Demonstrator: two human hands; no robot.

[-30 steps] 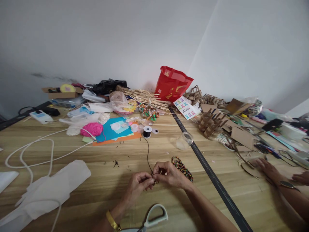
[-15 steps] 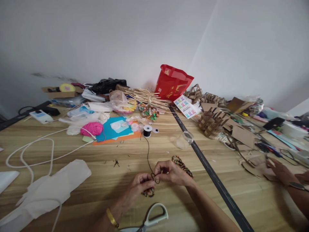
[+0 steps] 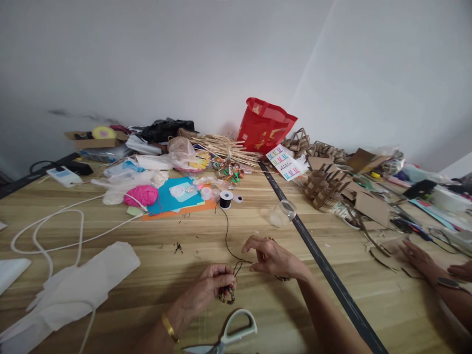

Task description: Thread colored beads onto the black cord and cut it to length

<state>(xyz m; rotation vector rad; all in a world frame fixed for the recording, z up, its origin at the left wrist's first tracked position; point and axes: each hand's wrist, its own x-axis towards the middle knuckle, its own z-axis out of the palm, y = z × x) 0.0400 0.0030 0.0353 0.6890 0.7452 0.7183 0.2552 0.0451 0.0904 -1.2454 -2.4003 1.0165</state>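
Note:
My left hand (image 3: 217,281) pinches a small beaded bracelet (image 3: 227,296) of multicoloured beads, with a loop of dark cord (image 3: 227,241) rising from the fingers. This cord runs back to a black spool (image 3: 226,198) standing on the table. Just to the right, my right hand (image 3: 271,256) is open, thumb and forefinger apart, close to the cord's end; whether it touches the cord I cannot tell. Behind the right hand lies a strand of coloured beads (image 3: 283,279), mostly hidden by it. White-handled scissors (image 3: 239,334) rest at the near edge, below my left hand.
A clear jar (image 3: 283,214) stands beyond my right hand, by the dark strip (image 3: 324,260). White cloth (image 3: 84,290) lies at left. Pink yarn (image 3: 142,195), a red bag (image 3: 265,127) and woven baskets (image 3: 322,189) are at the back. Another person's hand (image 3: 420,258) rests at right.
My right hand has let go of the cord loop and moved a little right, its fingers spreading. The left hand stays with the bracelet. The other person's hand has flattened.

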